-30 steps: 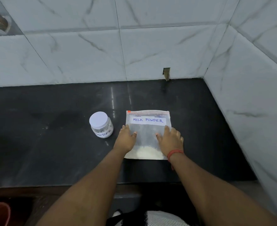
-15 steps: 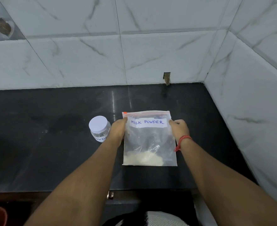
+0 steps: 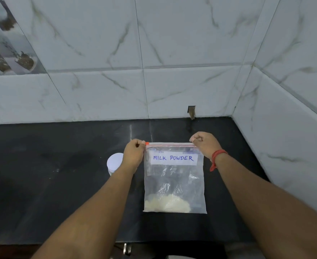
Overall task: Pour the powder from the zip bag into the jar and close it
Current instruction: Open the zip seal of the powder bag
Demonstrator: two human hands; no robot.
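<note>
A clear zip bag (image 3: pixel 174 180) labelled MILK POWDER hangs upright over the black counter, its red zip strip along the top. Pale powder (image 3: pixel 167 203) lies heaped in its bottom left corner. My left hand (image 3: pixel 134 155) pinches the bag's top left corner. At the top right corner my right hand (image 3: pixel 205 144), a red thread round its wrist, pinches the strip. A small jar with a white lid (image 3: pixel 114 162) stands on the counter behind my left wrist, mostly hidden by it.
The black counter (image 3: pixel 51 174) runs left, with its front edge near my body. Marble-tiled walls close it at the back (image 3: pixel 154 81) and on the right (image 3: pixel 294 128). A small notch (image 3: pixel 191 111) sits at the back wall's base.
The bag has been lifted from lying flat to hanging upright. Both hands moved from pressing on its face, to its sides, then to pinching its top corners.
</note>
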